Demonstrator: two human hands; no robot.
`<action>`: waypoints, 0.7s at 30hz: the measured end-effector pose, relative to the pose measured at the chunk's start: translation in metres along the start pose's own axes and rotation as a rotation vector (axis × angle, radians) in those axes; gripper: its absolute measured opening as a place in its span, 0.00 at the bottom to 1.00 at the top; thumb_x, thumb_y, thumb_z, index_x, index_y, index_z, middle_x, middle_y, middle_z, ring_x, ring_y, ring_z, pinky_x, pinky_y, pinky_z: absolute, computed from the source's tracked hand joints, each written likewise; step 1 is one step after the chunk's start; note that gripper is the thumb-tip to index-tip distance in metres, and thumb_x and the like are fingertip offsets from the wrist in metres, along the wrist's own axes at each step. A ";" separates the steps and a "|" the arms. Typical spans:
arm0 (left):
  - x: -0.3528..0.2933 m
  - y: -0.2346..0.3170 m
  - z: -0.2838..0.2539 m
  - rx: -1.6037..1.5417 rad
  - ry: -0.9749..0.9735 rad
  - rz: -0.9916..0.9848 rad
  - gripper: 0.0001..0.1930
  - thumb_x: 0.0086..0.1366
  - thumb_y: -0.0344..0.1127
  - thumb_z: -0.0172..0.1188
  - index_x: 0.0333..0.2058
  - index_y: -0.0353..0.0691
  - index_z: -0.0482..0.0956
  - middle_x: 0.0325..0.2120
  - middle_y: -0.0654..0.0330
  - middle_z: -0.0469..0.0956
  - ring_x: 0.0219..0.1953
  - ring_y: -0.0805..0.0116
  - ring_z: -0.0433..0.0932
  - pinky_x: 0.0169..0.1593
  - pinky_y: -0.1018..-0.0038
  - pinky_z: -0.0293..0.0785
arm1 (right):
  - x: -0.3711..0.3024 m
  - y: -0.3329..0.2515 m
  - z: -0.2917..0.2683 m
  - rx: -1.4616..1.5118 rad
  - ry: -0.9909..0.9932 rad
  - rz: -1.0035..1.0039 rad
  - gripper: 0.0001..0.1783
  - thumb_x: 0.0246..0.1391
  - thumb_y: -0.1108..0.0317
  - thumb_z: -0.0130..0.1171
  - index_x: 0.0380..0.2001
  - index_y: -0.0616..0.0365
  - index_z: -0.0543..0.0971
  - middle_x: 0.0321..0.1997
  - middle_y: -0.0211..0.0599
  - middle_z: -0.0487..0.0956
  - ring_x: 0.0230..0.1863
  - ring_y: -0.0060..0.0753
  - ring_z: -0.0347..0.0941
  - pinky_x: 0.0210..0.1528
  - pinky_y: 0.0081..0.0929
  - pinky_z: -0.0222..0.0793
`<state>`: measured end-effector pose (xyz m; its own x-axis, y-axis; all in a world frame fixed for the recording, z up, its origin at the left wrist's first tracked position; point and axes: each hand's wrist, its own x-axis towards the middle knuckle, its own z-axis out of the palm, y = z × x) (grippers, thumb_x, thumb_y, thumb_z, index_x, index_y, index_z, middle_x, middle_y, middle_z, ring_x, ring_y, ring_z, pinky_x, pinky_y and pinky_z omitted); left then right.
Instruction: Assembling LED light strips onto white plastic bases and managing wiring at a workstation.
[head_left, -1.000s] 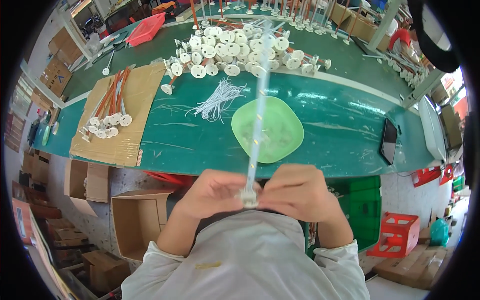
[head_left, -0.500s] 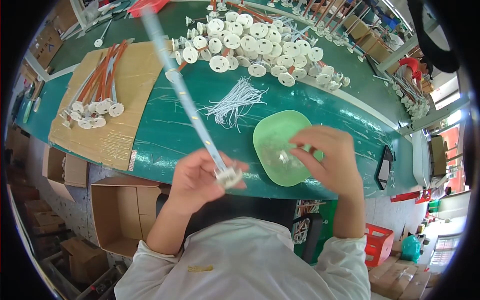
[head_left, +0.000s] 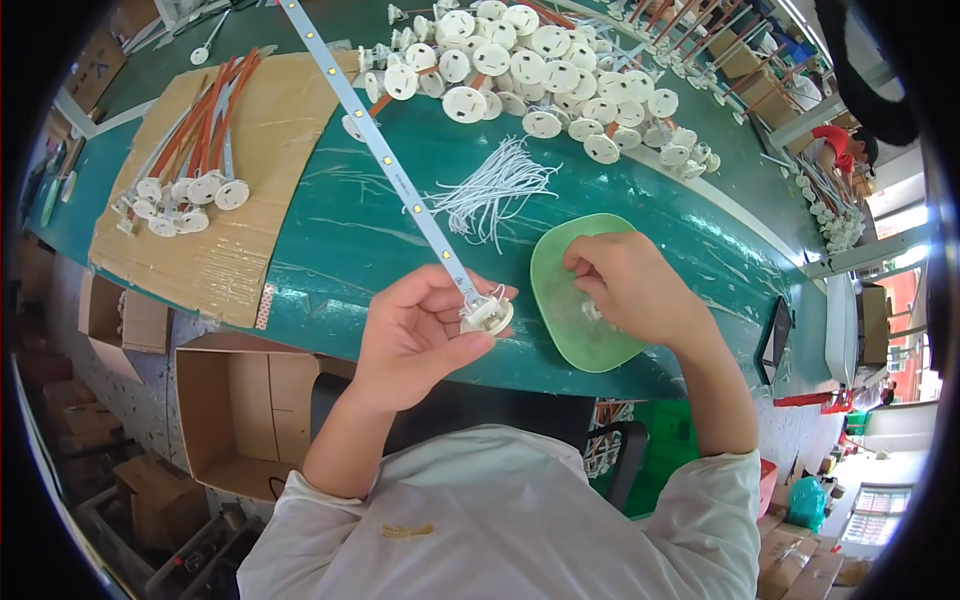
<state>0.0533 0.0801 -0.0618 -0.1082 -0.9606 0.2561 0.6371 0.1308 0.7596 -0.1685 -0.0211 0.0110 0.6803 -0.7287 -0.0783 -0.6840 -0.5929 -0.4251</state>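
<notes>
My left hand (head_left: 410, 345) is closed around the white round base (head_left: 490, 316) of an LED light strip (head_left: 389, 162). The narrow strip, dotted with small yellow chips, leans up and away to the far left. Short thin wires show at the base. My right hand (head_left: 645, 290) reaches over and into a light green bowl (head_left: 548, 270), its thumb and fingertips drawn together in a pinch. Whatever is between them is too small or hidden to make out. Small clear or shiny bits (head_left: 590, 312) lie in the bowl, partly covered by this hand.
Behind the bowl lies a bundle of white wires (head_left: 495, 190) on the green table (head_left: 340, 215). A large heap of white round bases (head_left: 530, 68) fills the far side. More strips (head_left: 200, 180) rest on cardboard (head_left: 240, 265) at left. A phone-like black device (head_left: 770, 340) sits at right.
My right hand has moved down into the bowl, fingers closing together. My left hand has shifted slightly right and up with the LED strip, its base now tilted to show the wires.
</notes>
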 end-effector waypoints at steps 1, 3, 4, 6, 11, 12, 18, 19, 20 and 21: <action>0.000 -0.001 0.001 0.008 0.004 0.002 0.19 0.56 0.15 0.59 0.47 0.31 0.70 0.46 0.47 0.76 0.48 0.64 0.78 0.52 0.65 0.77 | -0.003 0.000 0.002 0.005 0.001 -0.008 0.07 0.44 0.79 0.57 0.31 0.65 0.76 0.30 0.46 0.78 0.33 0.47 0.76 0.35 0.36 0.72; 0.000 -0.003 0.002 0.015 -0.027 0.010 0.19 0.56 0.15 0.59 0.47 0.31 0.70 0.46 0.49 0.77 0.47 0.66 0.78 0.52 0.66 0.77 | -0.015 -0.002 0.008 -0.059 0.119 -0.028 0.06 0.46 0.78 0.57 0.31 0.64 0.76 0.31 0.46 0.77 0.32 0.49 0.74 0.35 0.37 0.70; 0.000 -0.001 0.002 0.020 -0.023 0.011 0.19 0.56 0.15 0.59 0.47 0.31 0.70 0.46 0.49 0.77 0.47 0.66 0.78 0.52 0.66 0.77 | -0.017 -0.004 0.011 -0.054 0.118 -0.034 0.06 0.46 0.78 0.57 0.31 0.64 0.76 0.31 0.46 0.77 0.32 0.49 0.74 0.35 0.37 0.70; 0.000 0.000 0.005 0.044 -0.027 0.013 0.19 0.56 0.15 0.59 0.47 0.30 0.70 0.46 0.51 0.77 0.47 0.67 0.78 0.52 0.66 0.76 | -0.022 -0.006 0.013 -0.074 0.168 -0.014 0.05 0.48 0.78 0.57 0.31 0.63 0.76 0.32 0.45 0.76 0.32 0.50 0.73 0.35 0.38 0.69; 0.001 -0.001 0.003 0.102 -0.037 0.008 0.19 0.56 0.14 0.59 0.47 0.31 0.70 0.46 0.50 0.77 0.47 0.67 0.78 0.51 0.68 0.76 | -0.030 0.001 0.010 -0.009 0.181 -0.011 0.06 0.48 0.78 0.57 0.32 0.63 0.76 0.33 0.45 0.76 0.31 0.47 0.73 0.34 0.35 0.70; 0.001 -0.001 0.004 0.116 -0.030 0.003 0.19 0.56 0.14 0.59 0.47 0.31 0.70 0.46 0.50 0.77 0.47 0.67 0.78 0.51 0.69 0.76 | -0.032 0.001 0.009 0.002 0.196 -0.003 0.07 0.48 0.78 0.57 0.33 0.63 0.76 0.33 0.44 0.76 0.32 0.45 0.74 0.33 0.33 0.70; -0.001 -0.006 0.005 0.161 -0.009 0.026 0.18 0.56 0.14 0.59 0.46 0.31 0.70 0.45 0.48 0.77 0.46 0.65 0.78 0.51 0.68 0.76 | -0.049 -0.005 0.006 0.217 0.337 0.023 0.12 0.44 0.79 0.61 0.35 0.64 0.76 0.36 0.42 0.77 0.36 0.36 0.76 0.34 0.27 0.74; -0.001 -0.005 0.004 0.163 -0.013 0.020 0.18 0.56 0.14 0.59 0.46 0.31 0.70 0.45 0.48 0.77 0.46 0.65 0.78 0.51 0.68 0.76 | -0.049 -0.005 0.005 0.220 0.341 0.027 0.12 0.44 0.79 0.61 0.35 0.64 0.76 0.36 0.42 0.77 0.36 0.36 0.76 0.34 0.27 0.74; 0.000 -0.005 0.006 0.176 -0.001 0.018 0.18 0.56 0.16 0.59 0.46 0.30 0.71 0.44 0.48 0.77 0.48 0.61 0.78 0.50 0.66 0.77 | -0.049 -0.003 0.002 0.133 0.242 -0.028 0.12 0.43 0.79 0.61 0.35 0.64 0.77 0.35 0.42 0.78 0.34 0.36 0.77 0.34 0.27 0.74; 0.001 -0.004 0.007 0.190 0.013 0.016 0.18 0.56 0.18 0.60 0.46 0.30 0.71 0.43 0.48 0.77 0.50 0.58 0.77 0.50 0.63 0.78 | -0.049 -0.001 0.000 0.047 0.142 -0.083 0.12 0.42 0.79 0.62 0.34 0.64 0.78 0.33 0.42 0.79 0.33 0.35 0.77 0.33 0.27 0.74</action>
<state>0.0451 0.0803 -0.0605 -0.0886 -0.9608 0.2625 0.4831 0.1891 0.8549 -0.2007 0.0153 0.0152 0.6872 -0.7213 0.0858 -0.6120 -0.6386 -0.4666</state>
